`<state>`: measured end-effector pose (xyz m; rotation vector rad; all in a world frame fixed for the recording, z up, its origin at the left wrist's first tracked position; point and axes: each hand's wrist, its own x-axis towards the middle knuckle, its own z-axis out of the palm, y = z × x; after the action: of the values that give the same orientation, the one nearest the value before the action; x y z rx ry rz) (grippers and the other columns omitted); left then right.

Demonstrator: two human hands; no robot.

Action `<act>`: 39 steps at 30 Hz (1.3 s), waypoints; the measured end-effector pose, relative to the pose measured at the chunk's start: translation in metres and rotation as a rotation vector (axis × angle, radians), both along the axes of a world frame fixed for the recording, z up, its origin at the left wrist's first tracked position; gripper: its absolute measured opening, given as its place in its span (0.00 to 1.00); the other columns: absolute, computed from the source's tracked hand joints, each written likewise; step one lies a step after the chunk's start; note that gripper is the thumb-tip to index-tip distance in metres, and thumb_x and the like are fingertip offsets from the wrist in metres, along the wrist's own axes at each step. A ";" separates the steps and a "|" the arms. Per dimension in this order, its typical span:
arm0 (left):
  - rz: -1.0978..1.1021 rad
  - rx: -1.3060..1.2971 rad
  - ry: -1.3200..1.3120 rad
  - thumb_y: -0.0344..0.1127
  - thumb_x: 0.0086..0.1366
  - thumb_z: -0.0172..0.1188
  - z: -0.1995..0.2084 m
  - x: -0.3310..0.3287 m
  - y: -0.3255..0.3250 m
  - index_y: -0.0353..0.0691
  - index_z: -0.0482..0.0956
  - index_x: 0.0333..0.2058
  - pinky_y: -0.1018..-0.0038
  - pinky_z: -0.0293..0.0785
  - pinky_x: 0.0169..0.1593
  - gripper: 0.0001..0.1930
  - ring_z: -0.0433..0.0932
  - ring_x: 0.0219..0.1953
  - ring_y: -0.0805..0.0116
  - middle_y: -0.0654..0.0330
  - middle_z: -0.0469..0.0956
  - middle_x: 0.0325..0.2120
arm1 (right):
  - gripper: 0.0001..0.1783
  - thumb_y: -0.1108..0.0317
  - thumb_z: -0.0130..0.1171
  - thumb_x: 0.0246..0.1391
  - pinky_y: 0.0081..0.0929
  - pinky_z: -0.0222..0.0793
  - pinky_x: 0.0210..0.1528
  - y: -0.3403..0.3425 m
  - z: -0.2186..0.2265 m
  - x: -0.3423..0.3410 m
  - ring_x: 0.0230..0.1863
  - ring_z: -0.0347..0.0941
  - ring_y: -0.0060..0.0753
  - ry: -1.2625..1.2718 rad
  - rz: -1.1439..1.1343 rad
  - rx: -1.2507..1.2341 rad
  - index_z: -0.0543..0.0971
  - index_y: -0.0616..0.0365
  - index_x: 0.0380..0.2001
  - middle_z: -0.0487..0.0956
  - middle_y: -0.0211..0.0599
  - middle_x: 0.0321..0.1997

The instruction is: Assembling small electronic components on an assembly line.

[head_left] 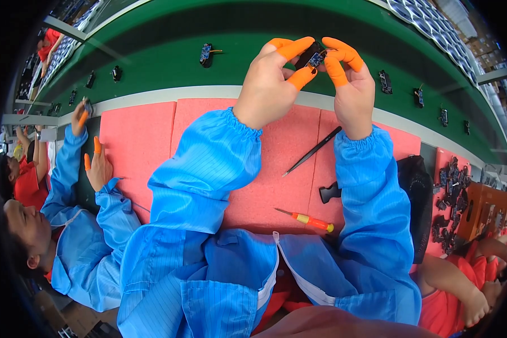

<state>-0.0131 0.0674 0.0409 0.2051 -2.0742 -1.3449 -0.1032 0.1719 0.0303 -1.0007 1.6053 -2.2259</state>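
Observation:
Between my two hands, over the near side of the green belt, is a small black electronic module (315, 58) with a blue circuit board. My left hand (277, 79) pinches it from the left, orange finger cots on its fingertips. On the other side my right hand (350, 76), also in orange finger cots, has its thumb and forefinger closed at the module's edge, near some thin wires. Exactly what those right fingertips grip is partly hidden. Below the hands, black tweezers (312, 151) and a screwdriver (305, 219) with a yellow and red handle lie on the pink foam mat (253, 194).
Several similar modules rest along the green belt (152, 62), one with an orange wire (207, 55). A co-worker in blue (90, 248) sits at my left, holding a part. Beside my right sleeve are a black buckle (329, 193), a black bag (414, 197) and piled black parts (452, 197).

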 end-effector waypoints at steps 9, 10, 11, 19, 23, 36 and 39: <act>-0.036 0.000 -0.102 0.19 0.50 0.54 0.010 0.004 0.002 0.37 0.69 0.45 0.79 0.72 0.43 0.21 0.69 0.40 0.70 0.59 0.65 0.37 | 0.15 0.75 0.49 0.50 0.24 0.66 0.45 0.001 0.004 0.003 0.41 0.68 0.27 -0.117 0.058 -0.047 0.67 0.61 0.44 0.72 0.37 0.41; -0.047 -0.018 -0.111 0.19 0.50 0.54 0.010 0.005 0.001 0.36 0.68 0.46 0.79 0.72 0.43 0.21 0.69 0.40 0.70 0.59 0.65 0.37 | 0.16 0.75 0.49 0.50 0.24 0.67 0.45 0.001 0.003 0.002 0.42 0.68 0.28 -0.125 0.064 -0.069 0.66 0.61 0.45 0.71 0.38 0.41; -0.048 -0.017 -0.112 0.19 0.50 0.54 0.010 0.006 0.000 0.36 0.68 0.46 0.79 0.72 0.43 0.21 0.69 0.40 0.70 0.59 0.65 0.37 | 0.16 0.75 0.49 0.50 0.24 0.67 0.45 0.001 0.003 0.002 0.42 0.68 0.28 -0.125 0.064 -0.067 0.66 0.61 0.45 0.71 0.38 0.41; -0.270 0.210 -0.165 0.18 0.52 0.52 0.008 0.005 -0.015 0.36 0.68 0.46 0.77 0.70 0.45 0.21 0.69 0.41 0.69 0.59 0.65 0.38 | 0.18 0.77 0.51 0.48 0.26 0.68 0.45 0.005 -0.001 -0.008 0.42 0.69 0.30 -0.115 0.174 -0.030 0.64 0.62 0.44 0.71 0.42 0.41; -0.296 0.109 -0.102 0.18 0.52 0.51 0.008 0.007 -0.016 0.35 0.68 0.46 0.75 0.70 0.44 0.20 0.69 0.41 0.68 0.59 0.66 0.39 | 0.21 0.80 0.54 0.45 0.24 0.68 0.45 0.008 0.002 -0.010 0.43 0.68 0.30 -0.116 0.228 0.002 0.63 0.63 0.44 0.71 0.41 0.39; -0.232 0.470 0.101 0.23 0.53 0.55 0.003 -0.002 -0.009 0.34 0.64 0.48 0.77 0.68 0.46 0.22 0.69 0.41 0.69 0.57 0.68 0.39 | 0.18 0.71 0.43 0.54 0.32 0.58 0.54 -0.012 -0.013 0.019 0.50 0.61 0.35 -0.609 0.336 -0.439 0.61 0.62 0.49 0.66 0.42 0.46; -0.149 0.551 0.070 0.24 0.52 0.56 0.001 -0.004 -0.005 0.34 0.63 0.48 0.77 0.68 0.46 0.23 0.69 0.41 0.69 0.57 0.68 0.39 | 0.18 0.70 0.42 0.55 0.32 0.55 0.56 -0.016 -0.015 0.030 0.52 0.58 0.35 -0.682 0.371 -0.400 0.61 0.61 0.49 0.65 0.42 0.48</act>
<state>-0.0167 0.0624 0.0417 0.2339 -1.6458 -1.9665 -0.0730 0.1562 0.0154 -0.4606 0.6495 -2.2921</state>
